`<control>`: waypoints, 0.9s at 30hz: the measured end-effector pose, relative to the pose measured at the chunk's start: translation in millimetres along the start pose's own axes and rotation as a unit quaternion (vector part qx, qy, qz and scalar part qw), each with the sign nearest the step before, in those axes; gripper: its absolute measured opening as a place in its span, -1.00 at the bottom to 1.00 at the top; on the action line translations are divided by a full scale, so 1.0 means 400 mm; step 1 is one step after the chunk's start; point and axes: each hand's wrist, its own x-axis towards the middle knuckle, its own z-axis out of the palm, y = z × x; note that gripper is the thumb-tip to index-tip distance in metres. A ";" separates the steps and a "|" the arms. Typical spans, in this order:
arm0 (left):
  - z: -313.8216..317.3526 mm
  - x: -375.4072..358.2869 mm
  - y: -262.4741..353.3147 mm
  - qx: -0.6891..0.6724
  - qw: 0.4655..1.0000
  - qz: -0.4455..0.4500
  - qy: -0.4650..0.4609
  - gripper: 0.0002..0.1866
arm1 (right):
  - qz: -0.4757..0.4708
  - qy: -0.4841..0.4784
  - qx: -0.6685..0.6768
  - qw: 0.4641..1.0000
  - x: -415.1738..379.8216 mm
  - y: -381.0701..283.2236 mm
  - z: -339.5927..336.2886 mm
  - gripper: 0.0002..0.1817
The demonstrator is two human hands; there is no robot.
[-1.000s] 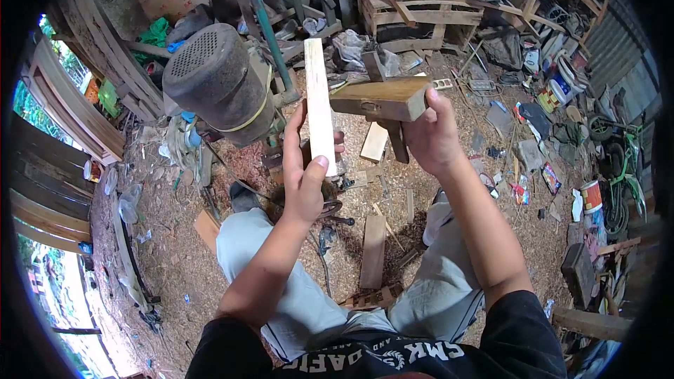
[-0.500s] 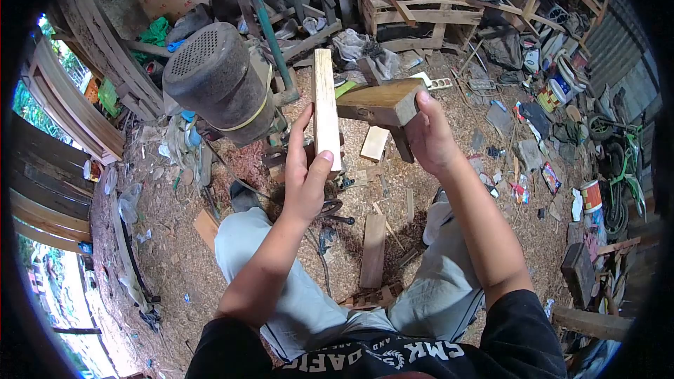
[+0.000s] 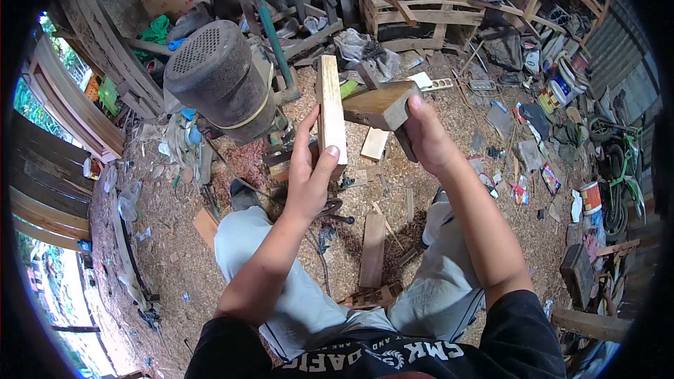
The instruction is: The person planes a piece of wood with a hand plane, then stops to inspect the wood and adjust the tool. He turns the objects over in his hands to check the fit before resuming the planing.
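A pale, squared length of wood stands nearly upright in my left hand, its light face toward me. The thumb lies on the near face low down, with the fingers along its left side. My right hand grips the end of a wooden hand plane, a brown block with a dark bar across it. The thumb sits on the plane's near corner, while the other fingers are mostly hidden behind it. The plane's far end comes right up to the pale wood's right side.
A large grey motor housing stands front left beside a teal pole. Wood shavings cover the ground, with a brown board between my legs and a pale block ahead. A wooden frame stands behind; a small green bike is right.
My left hand and the pale wood have shifted slightly right and turned, showing more of its left side. The hand plane has tilted a little in my right hand.
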 end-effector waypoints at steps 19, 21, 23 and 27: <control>0.000 -0.006 -0.001 0.003 1.000 0.015 -0.003 -0.26 | -0.041 -0.068 -0.140 0.987 -0.028 -0.057 0.025 0.16; -0.007 -0.007 -0.006 0.023 1.000 0.003 -0.005 -0.28 | -0.036 -0.067 -0.142 0.987 -0.028 -0.055 0.024 0.17; -0.009 -0.004 -0.018 0.029 0.999 0.012 -0.004 -0.29 | -0.030 -0.065 -0.144 0.987 -0.027 -0.052 0.020 0.18; -0.008 -0.001 -0.017 0.052 0.998 0.021 -0.005 -0.31 | -0.035 -0.079 -0.170 0.982 -0.025 -0.054 0.020 0.18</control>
